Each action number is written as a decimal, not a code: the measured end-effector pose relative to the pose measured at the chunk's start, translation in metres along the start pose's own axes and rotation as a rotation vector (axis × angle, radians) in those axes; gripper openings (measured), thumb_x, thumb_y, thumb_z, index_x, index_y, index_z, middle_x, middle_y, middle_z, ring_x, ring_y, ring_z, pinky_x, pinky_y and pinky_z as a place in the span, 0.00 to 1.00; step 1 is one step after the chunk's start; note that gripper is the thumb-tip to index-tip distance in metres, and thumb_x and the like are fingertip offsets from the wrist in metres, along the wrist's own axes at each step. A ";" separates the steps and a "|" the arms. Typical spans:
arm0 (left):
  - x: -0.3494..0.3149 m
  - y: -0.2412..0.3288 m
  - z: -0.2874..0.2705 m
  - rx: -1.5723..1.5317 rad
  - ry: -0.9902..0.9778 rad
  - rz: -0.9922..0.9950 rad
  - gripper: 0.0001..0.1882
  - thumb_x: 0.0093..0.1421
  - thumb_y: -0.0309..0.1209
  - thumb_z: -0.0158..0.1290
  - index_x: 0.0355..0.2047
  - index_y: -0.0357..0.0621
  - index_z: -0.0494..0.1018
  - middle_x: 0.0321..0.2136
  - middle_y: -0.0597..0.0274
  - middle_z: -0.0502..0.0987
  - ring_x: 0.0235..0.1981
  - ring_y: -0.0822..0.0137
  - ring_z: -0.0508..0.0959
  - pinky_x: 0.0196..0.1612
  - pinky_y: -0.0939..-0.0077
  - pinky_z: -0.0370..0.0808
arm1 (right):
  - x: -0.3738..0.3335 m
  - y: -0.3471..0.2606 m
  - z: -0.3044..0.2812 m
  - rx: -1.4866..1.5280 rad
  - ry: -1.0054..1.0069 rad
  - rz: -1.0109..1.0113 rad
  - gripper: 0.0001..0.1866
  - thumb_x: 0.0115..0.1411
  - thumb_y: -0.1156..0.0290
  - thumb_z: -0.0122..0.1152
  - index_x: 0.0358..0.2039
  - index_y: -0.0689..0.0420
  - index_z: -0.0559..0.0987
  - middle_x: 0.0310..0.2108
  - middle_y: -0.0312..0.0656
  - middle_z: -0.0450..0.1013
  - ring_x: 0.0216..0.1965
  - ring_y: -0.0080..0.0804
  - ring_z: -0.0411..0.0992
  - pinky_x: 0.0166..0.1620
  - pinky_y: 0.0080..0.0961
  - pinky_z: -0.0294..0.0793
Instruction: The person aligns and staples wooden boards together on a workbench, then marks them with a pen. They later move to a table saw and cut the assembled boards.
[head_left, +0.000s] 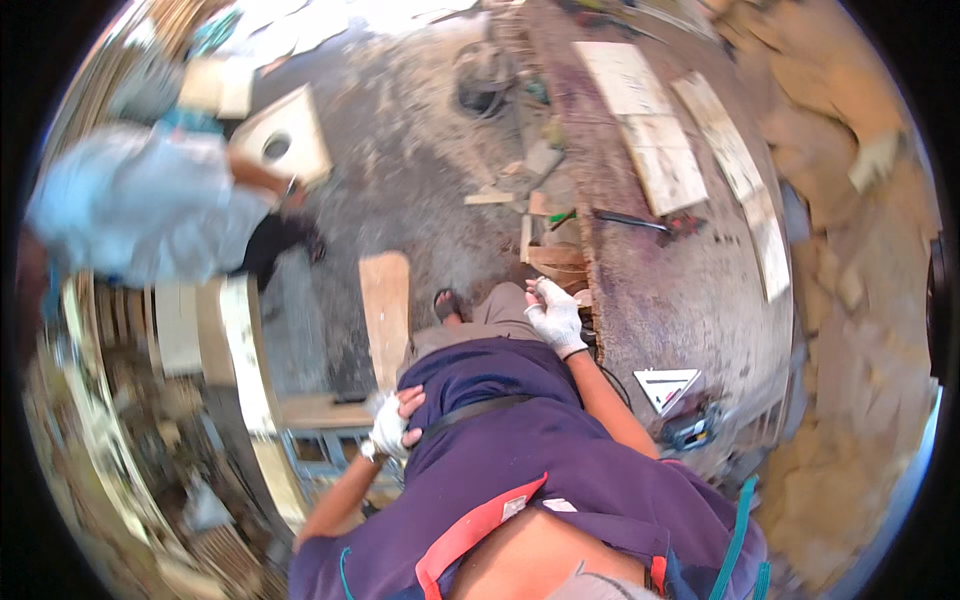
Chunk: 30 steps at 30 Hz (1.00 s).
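Note:
My left hand (392, 425), in a white glove, rests flat against the side of my purple shirt (520, 450) at the waist and holds nothing. My right hand (555, 315), also in a white glove, hangs by my grey-trousered thigh, close to the near edge of the long workbench (690, 300). Its fingers are bunched together, and I cannot make out whether anything is in them. A bare wooden plank (386, 310) stands just in front of my left side, above my left hand. My sandalled foot (447, 303) shows beside it.
On the bench lie pale boards (655, 150), a white triangular square (668, 387), a dark-handled tool (632, 220) and a blue tool (690, 428). A person in a light blue shirt (140, 205) at the left holds a board with a round hole (285, 140). Offcuts litter the dusty floor.

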<state>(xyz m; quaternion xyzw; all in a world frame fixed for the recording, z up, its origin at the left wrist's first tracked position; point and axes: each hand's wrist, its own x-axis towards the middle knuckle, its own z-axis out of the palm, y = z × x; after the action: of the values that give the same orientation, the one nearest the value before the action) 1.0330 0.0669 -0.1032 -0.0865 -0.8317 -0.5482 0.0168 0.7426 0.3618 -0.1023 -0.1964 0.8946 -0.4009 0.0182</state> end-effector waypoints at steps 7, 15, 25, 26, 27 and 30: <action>0.057 -0.051 -0.050 -0.055 0.051 -0.068 0.38 0.66 0.60 0.42 0.62 0.41 0.69 0.59 0.39 0.73 0.59 0.42 0.74 0.61 0.48 0.66 | 0.076 0.021 -0.016 0.076 0.261 0.439 0.17 0.60 0.69 0.64 0.48 0.60 0.79 0.37 0.47 0.80 0.37 0.40 0.81 0.43 0.34 0.79; 0.162 -0.117 -0.096 -0.039 -0.005 -0.185 0.42 0.65 0.65 0.38 0.63 0.43 0.69 0.61 0.44 0.73 0.61 0.47 0.73 0.64 0.51 0.63 | 0.181 0.153 -0.086 0.062 0.806 0.917 0.29 0.60 0.61 0.67 0.56 0.66 0.72 0.35 0.45 0.77 0.37 0.32 0.75 0.45 0.29 0.74; 0.440 -0.106 -0.195 0.912 -0.674 -0.430 0.45 0.50 0.40 0.68 0.67 0.46 0.63 0.53 0.47 0.74 0.54 0.46 0.74 0.56 0.51 0.70 | 0.277 0.235 -0.158 -0.454 0.666 1.429 0.41 0.51 0.43 0.67 0.57 0.59 0.71 0.54 0.58 0.72 0.57 0.56 0.71 0.58 0.48 0.72; 0.474 -0.105 -0.201 0.936 -0.652 -0.444 0.43 0.51 0.41 0.67 0.67 0.45 0.64 0.53 0.46 0.74 0.54 0.46 0.75 0.55 0.51 0.71 | 0.280 0.240 -0.164 -0.436 0.655 1.447 0.41 0.51 0.43 0.67 0.57 0.60 0.71 0.54 0.58 0.72 0.56 0.56 0.71 0.57 0.48 0.73; 0.504 -0.103 -0.202 0.955 -0.611 -0.428 0.42 0.52 0.41 0.67 0.66 0.44 0.66 0.52 0.46 0.75 0.54 0.46 0.75 0.54 0.52 0.71 | 0.281 0.244 -0.170 -0.416 0.643 1.477 0.41 0.51 0.42 0.66 0.57 0.60 0.71 0.54 0.58 0.72 0.56 0.57 0.72 0.57 0.48 0.73; 0.593 -0.101 -0.178 0.730 -0.209 -0.225 0.40 0.57 0.41 0.65 0.67 0.42 0.64 0.51 0.45 0.77 0.53 0.47 0.76 0.54 0.57 0.73 | 0.275 0.259 -0.186 -0.337 0.633 1.485 0.40 0.51 0.42 0.65 0.55 0.62 0.73 0.52 0.61 0.75 0.54 0.59 0.74 0.55 0.48 0.74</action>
<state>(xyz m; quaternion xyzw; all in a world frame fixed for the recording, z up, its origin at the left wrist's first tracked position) 0.4212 -0.0602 -0.0513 -0.0388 -0.9734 -0.2032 -0.0986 0.3667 0.5489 -0.1298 0.5683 0.8026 -0.1812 -0.0044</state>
